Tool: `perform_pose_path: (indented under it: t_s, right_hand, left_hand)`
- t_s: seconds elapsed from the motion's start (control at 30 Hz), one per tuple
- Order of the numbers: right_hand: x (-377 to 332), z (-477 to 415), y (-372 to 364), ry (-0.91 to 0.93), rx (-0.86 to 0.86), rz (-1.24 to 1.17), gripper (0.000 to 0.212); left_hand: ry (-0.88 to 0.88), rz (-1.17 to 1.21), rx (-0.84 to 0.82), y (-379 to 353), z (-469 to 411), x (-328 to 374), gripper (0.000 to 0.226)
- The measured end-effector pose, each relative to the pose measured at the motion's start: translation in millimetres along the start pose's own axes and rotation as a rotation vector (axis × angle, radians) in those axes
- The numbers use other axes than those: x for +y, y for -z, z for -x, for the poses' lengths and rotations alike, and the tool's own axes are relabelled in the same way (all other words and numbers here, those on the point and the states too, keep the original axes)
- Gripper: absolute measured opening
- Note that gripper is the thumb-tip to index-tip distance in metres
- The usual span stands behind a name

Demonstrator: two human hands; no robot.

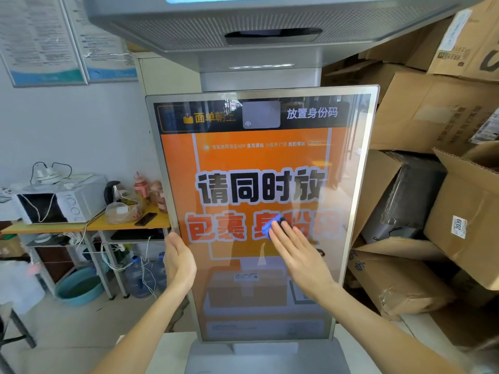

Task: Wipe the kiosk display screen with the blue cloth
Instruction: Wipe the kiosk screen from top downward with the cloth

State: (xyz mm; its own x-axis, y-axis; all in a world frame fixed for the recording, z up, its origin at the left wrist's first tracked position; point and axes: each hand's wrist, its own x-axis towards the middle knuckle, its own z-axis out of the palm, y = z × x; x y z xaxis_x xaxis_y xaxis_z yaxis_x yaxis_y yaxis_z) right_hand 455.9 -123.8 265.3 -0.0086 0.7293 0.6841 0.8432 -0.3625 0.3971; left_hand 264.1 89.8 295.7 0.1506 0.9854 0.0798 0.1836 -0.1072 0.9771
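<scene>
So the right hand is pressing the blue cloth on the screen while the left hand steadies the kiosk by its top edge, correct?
Not quite. In the head view the left hand steadies the kiosk by the left edge of the display screen, low down, not the top. The rest holds: the right hand presses the blue cloth flat on the screen.

Kiosk screen (259,163) reads "请同时放" and "放置身份码"; box label (458,225) reads "2039".

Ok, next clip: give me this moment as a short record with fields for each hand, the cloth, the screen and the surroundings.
right hand: flat, pressing the blue cloth on the screen
left hand: open, against the screen's left edge
cloth position: mid-screen, mostly under the fingers
screen: lit, orange display, upright
right side: stacked cardboard boxes
left side: microwave on a table
</scene>
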Motion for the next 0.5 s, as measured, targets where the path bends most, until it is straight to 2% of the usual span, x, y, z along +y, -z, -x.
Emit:
perform_pose_path:
  t_s: [0.1, 0.37, 0.5]
  right_hand:
    - [-6, 12, -4, 0.056, -0.065, 0.016, 0.092]
    - [-9, -57, 14, -0.109, 0.118, -0.046, 0.078]
    - [-22, -41, -2, 0.009, 0.065, -0.015, 0.078]
  left_hand:
    - [-0.019, -0.004, -0.041, 6, -1, -1, 0.065]
    - [-0.035, -0.001, -0.106, 11, 0, -2, 0.066]
    - [-0.050, 0.008, -0.093, 12, 2, -1, 0.070]
